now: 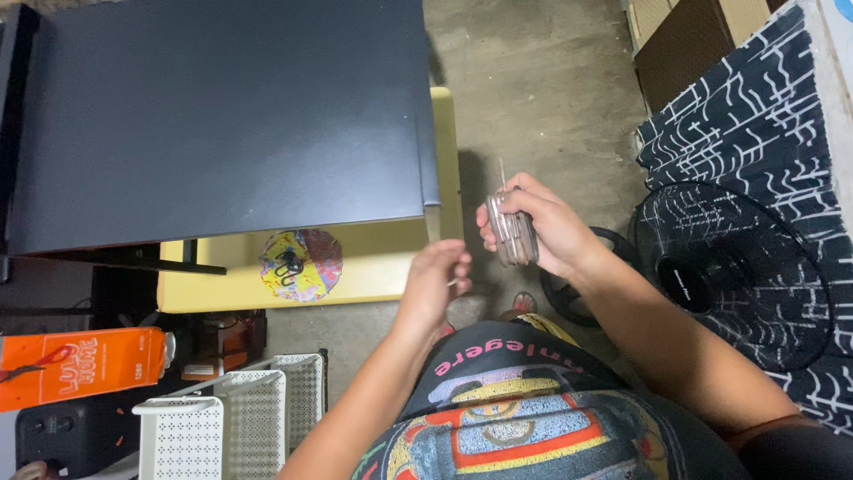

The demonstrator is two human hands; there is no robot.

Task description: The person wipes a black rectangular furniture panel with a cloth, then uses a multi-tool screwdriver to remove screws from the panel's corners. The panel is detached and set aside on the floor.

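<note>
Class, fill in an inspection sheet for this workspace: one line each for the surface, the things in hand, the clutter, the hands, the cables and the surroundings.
Surface: dark flat panel lying over a yellow table.
Things in hand: bundle of thin sticks, banded together, one stick poking up above the rest.
Clutter: round colourful disc with a dark clip on the yellow table; orange package; white perforated baskets.
Hands: right hand wrapped around the bundle; left hand just beside it, fingertips pinched together, what they pinch too small to tell.
Cables: nothing seen.
Surroundings: bare concrete floor; black fan; black cloth with white lines; cardboard boxes.
</note>
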